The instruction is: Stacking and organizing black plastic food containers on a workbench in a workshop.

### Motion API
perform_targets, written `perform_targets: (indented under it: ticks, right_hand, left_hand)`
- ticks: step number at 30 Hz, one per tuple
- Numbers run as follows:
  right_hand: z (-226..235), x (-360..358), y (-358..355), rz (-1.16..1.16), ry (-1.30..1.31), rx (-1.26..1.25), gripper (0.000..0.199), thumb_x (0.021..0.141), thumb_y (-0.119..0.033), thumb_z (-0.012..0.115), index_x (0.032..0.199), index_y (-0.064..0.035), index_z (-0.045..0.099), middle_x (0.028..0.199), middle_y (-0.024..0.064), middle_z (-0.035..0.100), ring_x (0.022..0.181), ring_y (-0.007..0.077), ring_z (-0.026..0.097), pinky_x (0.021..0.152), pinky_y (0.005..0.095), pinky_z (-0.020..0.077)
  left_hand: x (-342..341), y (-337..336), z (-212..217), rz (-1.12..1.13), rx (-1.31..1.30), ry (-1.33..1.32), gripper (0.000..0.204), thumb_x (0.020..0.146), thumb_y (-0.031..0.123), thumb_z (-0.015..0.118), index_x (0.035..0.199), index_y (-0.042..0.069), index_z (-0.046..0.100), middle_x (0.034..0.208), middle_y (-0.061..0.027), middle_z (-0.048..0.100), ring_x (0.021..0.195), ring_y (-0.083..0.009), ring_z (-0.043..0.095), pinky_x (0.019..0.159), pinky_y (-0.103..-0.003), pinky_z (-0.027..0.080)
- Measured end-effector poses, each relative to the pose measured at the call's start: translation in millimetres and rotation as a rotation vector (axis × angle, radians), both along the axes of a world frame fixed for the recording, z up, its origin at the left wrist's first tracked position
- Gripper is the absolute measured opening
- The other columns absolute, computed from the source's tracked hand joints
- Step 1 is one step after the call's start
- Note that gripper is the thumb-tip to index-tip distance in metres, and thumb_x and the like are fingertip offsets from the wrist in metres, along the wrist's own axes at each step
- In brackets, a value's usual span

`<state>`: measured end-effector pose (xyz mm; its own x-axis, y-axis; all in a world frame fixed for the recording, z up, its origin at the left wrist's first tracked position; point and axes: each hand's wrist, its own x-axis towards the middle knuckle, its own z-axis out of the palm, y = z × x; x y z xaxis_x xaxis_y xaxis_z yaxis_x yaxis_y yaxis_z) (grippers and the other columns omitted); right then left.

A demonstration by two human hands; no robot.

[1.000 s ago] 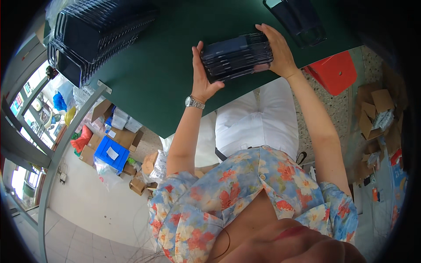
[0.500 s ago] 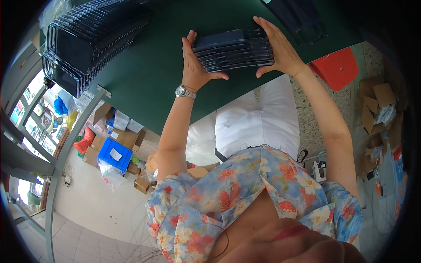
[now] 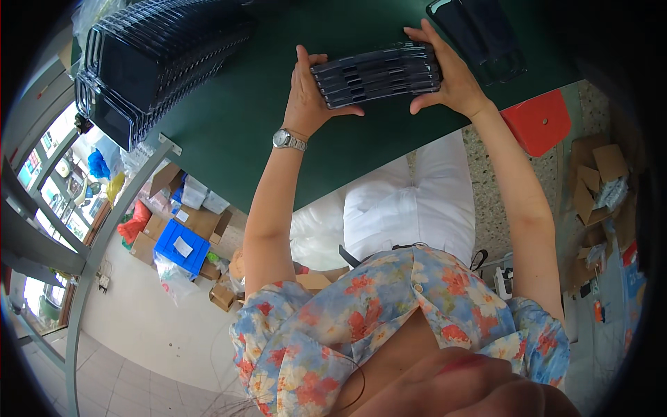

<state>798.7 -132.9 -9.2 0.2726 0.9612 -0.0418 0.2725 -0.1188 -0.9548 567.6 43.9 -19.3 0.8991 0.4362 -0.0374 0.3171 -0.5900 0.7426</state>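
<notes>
Two bare hands hold one short stack of dark, clear-edged plastic trays point(image 3: 377, 74) at 12 o'clock, over the dark green worktop point(image 3: 264, 118). About six trays show edge-on in that stack, though the exact count is hard to read. At the stack's 9 o'clock end the left hand point(image 3: 309, 94), wearing one silver wristwatch point(image 3: 288, 140), is half curled, thumb under the lower edge and fingers behind. At its 3 o'clock end the right hand point(image 3: 451, 73) presses in, fingers spread over the top and thumb below. One long nested row of black plastic trays point(image 3: 149, 59), too many to count, lies at 10 o'clock on the worktop. One more dark tray point(image 3: 486, 35) sits at 1 o'clock, just beside the right hand. One red square piece point(image 3: 540, 121) lies on the floor at 2 o'clock.
</notes>
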Motion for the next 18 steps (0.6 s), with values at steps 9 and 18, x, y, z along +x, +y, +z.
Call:
perform_targets:
  ticks: [9, 18]
  right_hand:
    - [-5, 4, 7, 0.02, -0.433, 0.114, 0.129, 0.045, -0.042, 0.085, 0.148, -0.014, 0.013, 0.142, 0.0083, 0.04, 0.132, 0.0323, 0.035, 0.107, 0.041, 0.0307]
    - [-12, 7, 9, 0.006, -0.443, 0.135, 0.127, 0.049, -0.049, 0.083, 0.148, -0.0112, 0.014, 0.144, 0.0111, 0.038, 0.133, 0.0327, 0.033, 0.109, 0.0406, 0.0273]
  left_hand:
    - [-16, 1, 4, -0.064, 0.098, -0.051, 0.132, 0.046, 0.026, 0.09, 0.146, 0.002, 0.006, 0.136, -0.0146, 0.046, 0.122, -0.0347, 0.046, 0.105, -0.042, 0.035]
    - [-21, 5, -5, -0.024, 0.101, -0.022, 0.11, 0.053, 0.005, 0.081, 0.145, 0.006, 0.02, 0.135, -0.0072, 0.051, 0.126, -0.0334, 0.042, 0.106, -0.043, 0.034]
